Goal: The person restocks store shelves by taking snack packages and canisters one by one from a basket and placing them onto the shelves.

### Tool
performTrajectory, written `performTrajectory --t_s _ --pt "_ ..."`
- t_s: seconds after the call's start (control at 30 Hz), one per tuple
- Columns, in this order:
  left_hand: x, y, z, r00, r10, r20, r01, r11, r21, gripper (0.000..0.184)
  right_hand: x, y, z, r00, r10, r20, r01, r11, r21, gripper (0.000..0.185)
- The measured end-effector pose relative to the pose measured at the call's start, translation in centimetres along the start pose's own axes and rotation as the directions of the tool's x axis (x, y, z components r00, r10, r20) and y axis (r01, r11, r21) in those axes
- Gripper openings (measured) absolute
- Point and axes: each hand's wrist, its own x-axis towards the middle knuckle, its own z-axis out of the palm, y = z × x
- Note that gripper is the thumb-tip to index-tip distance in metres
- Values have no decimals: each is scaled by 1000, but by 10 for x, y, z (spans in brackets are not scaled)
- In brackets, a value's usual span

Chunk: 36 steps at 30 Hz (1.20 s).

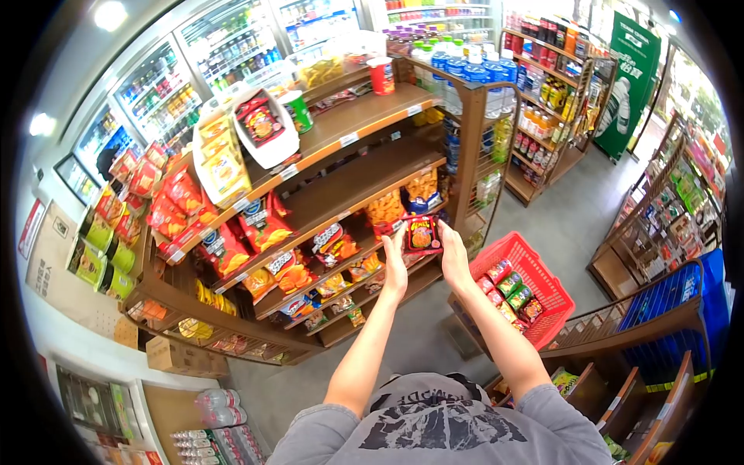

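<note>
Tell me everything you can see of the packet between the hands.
The packet is dark with red edges and bright printed lettering, and looks like glossy plastic film. No tear shows. Its printed face is turned toward the camera, in front of the shelves. The left hand and right hand hold it between them by its sides.

A black-and-red snack packet [422, 233] sits roughly upright between left hand [396, 260] and right hand [454, 254].
</note>
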Motion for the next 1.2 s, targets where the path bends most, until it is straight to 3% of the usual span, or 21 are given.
performTrajectory --t_s 0.17,0.27,0.33,0.4,0.53,0.6,1.0,1.2 --pt "20 42 -44 987 160 -12 -158 984 78 88 21 -59 46 995 -51 86 43 995 91 57" --pt "26 88 -60 964 267 -2 -264 954 143 88 37 -86 78 980 -191 49 183 974 131 52" --pt "33 124 -80 949 312 39 -314 947 70 88 45 -118 106 969 -246 34 238 959 153 52" --pt "30 146 -93 932 363 7 -361 922 144 88 45 -138 123 956 -291 27 285 949 136 52" --pt "32 180 -119 921 388 -13 -383 912 147 88 51 -165 155 944 -318 82 306 942 136 53" --pt "35 196 -130 908 418 -18 -411 901 141 88 58 -174 172 887 -461 6 455 878 144 53" --pt "80 255 -179 830 536 -154 -500 837 222 87 121 -216 240 815 -571 100 551 816 171 54" --pt "117 261 -197 818 512 -261 -463 857 228 84 166 -210 262 811 -569 135 528 811 251 52"
